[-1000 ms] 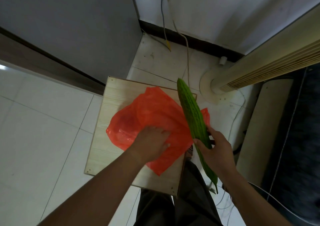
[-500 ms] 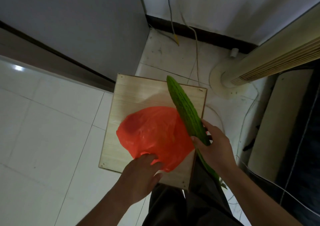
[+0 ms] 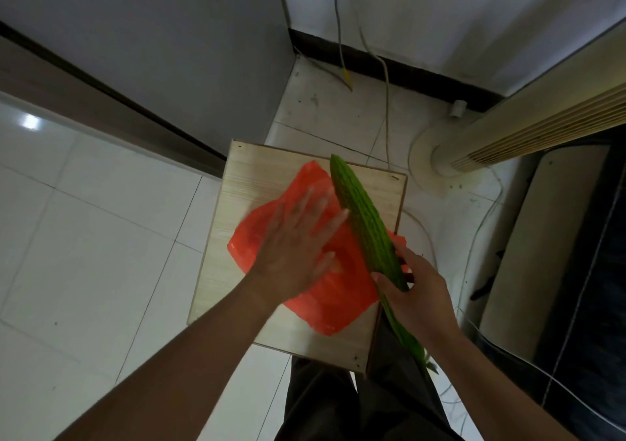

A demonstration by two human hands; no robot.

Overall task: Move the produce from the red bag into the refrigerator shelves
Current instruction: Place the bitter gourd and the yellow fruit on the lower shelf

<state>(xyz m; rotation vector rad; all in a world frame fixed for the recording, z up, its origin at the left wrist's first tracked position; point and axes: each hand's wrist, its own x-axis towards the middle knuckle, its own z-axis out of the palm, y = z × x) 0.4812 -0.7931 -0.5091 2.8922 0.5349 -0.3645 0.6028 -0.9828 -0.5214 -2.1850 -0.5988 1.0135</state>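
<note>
A flattened red plastic bag (image 3: 338, 298) lies on a small light wooden stool top (image 3: 254, 183). My left hand (image 3: 298, 240) is spread flat over the bag, fingers straight and blurred. My right hand (image 3: 416, 288) grips a long, bumpy green bitter gourd (image 3: 362, 217) near its lower part; the gourd slants up and left over the bag's right edge, and its thin tail pokes out below my wrist. The grey refrigerator side (image 3: 152, 41) stands behind the stool to the left.
A cream tower fan (image 3: 528, 132) with a round base stands to the right of the stool, and cables (image 3: 386, 95) trail over the white floor tiles behind it. A dark panel and more wires fill the far right. My dark trousers show below the stool.
My left hand has moved from the bag's near edge up onto its middle and opened flat, and the bag has spread out. The gourd stays in my right hand.
</note>
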